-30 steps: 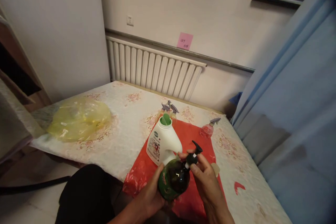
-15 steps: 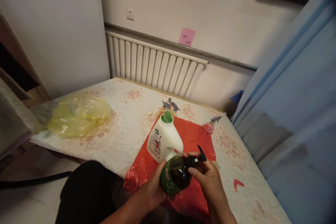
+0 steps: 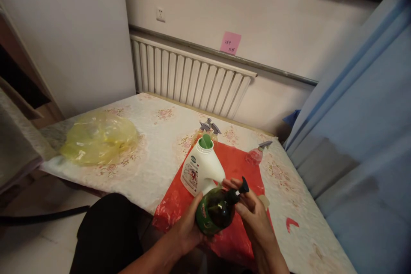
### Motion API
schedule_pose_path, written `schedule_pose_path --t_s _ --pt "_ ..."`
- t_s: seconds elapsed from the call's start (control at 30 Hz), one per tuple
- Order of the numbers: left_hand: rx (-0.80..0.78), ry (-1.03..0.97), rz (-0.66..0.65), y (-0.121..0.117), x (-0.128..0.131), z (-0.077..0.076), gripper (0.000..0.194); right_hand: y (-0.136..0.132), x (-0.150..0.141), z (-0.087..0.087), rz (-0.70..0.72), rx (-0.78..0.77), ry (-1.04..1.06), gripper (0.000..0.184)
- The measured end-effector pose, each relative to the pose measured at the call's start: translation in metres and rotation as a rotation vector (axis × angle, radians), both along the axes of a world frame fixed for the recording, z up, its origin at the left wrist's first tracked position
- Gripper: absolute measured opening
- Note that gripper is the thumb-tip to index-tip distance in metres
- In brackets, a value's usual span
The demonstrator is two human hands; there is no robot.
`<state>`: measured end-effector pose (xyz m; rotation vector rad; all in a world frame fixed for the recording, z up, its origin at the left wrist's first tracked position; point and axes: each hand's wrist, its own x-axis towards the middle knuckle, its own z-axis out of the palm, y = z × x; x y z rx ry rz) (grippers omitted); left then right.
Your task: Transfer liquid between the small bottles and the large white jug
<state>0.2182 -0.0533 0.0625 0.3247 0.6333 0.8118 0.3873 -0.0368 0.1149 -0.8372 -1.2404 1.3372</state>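
My left hand (image 3: 188, 227) is wrapped round the base of a dark green pump bottle (image 3: 215, 212), which is tilted toward the right. The fingers of my right hand (image 3: 252, 214) are closed on its black pump head (image 3: 239, 191) and neck. Both hands are above a red plastic sheet (image 3: 239, 165) at the table's near edge. A white jug (image 3: 201, 169) with an open green spout stands upright just behind the bottle.
A pink spray bottle (image 3: 256, 155) lies at the sheet's far right corner, and two more spray bottles (image 3: 208, 130) stand behind the jug. A yellow plastic bag (image 3: 99, 137) sits at the table's left. Behind are a radiator (image 3: 189, 79) and a blue curtain (image 3: 362, 107).
My right hand has turned the black pump head round on the bottle's neck, so its nozzle points a different way. The bottle stayed in my left hand, with small shifts.
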Motion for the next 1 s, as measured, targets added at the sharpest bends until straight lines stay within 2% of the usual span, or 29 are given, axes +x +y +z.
schedule_pose_path --t_s 0.07,0.17,0.23,0.3,0.37,0.43,0.57,0.63,0.7,0.8,0.9,1.0 --pt "-0.003 -0.002 0.01 0.0 0.0 0.001 0.081 0.0 -0.001 -0.004 -0.021 -0.007 0.031 0.044" --pt "-0.019 -0.003 0.024 -0.001 0.001 0.003 0.075 0.0 -0.009 -0.007 -0.196 -0.027 0.001 0.038" --pt "-0.016 -0.022 0.041 -0.002 0.002 0.003 0.071 -0.002 -0.014 -0.007 -0.286 -0.027 -0.044 0.041" --pt "-0.004 -0.047 0.045 -0.003 0.001 0.003 0.07 -0.005 -0.016 -0.005 -0.26 -0.001 -0.054 0.048" --pt "0.003 -0.06 0.037 -0.003 0.0 0.002 0.071 -0.007 -0.015 -0.004 -0.151 0.021 -0.024 0.054" --pt "0.004 -0.054 0.03 -0.003 -0.001 0.0 0.073 -0.009 -0.013 -0.005 -0.1 0.022 0.013 0.053" --pt "-0.004 -0.036 0.034 -0.002 0.0 -0.001 0.071 -0.008 -0.015 -0.008 -0.254 -0.016 -0.028 0.048" --pt "-0.02 -0.023 0.049 -0.003 0.001 0.0 0.067 -0.008 -0.018 -0.007 -0.307 -0.015 -0.099 0.053" --pt "-0.029 -0.012 0.072 -0.003 0.002 0.001 0.062 -0.008 -0.018 -0.006 -0.275 0.015 -0.143 0.062" --pt "-0.025 -0.022 0.087 -0.003 0.002 0.001 0.058 -0.011 -0.012 -0.004 -0.111 0.019 -0.144 0.076" --pt "-0.032 -0.062 0.049 0.0 0.0 -0.004 0.059 -0.016 -0.006 -0.004 0.041 -0.029 -0.22 0.087" --pt "-0.034 -0.099 0.049 0.001 0.002 -0.007 0.057 -0.022 -0.005 -0.006 0.062 -0.045 -0.281 0.094"
